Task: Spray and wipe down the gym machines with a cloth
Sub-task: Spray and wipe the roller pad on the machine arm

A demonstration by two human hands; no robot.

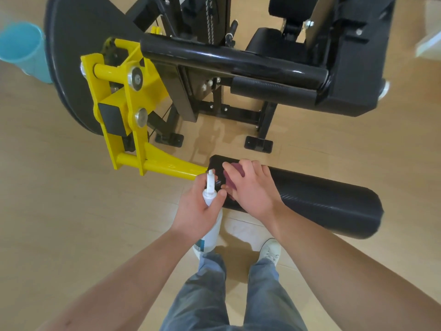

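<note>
A black padded roller [322, 201] sticks out to the right from a yellow lever arm [167, 166] of the gym machine. My right hand [250, 187] lies spread over a dark red cloth [236, 172] and presses it onto the roller's left end. Only a little of the cloth shows between the fingers. My left hand [200, 206] grips a white spray bottle [211, 225] by its neck, just left of the roller, with the nozzle pointing up and away from me.
The machine's black frame [238, 60], upper pads and yellow pivot bracket [119, 91] fill the area ahead. A large black disc [71, 44] stands at the left, with a turquoise bin [21, 46] behind it. The floor is pale wood. My legs and white shoes are below.
</note>
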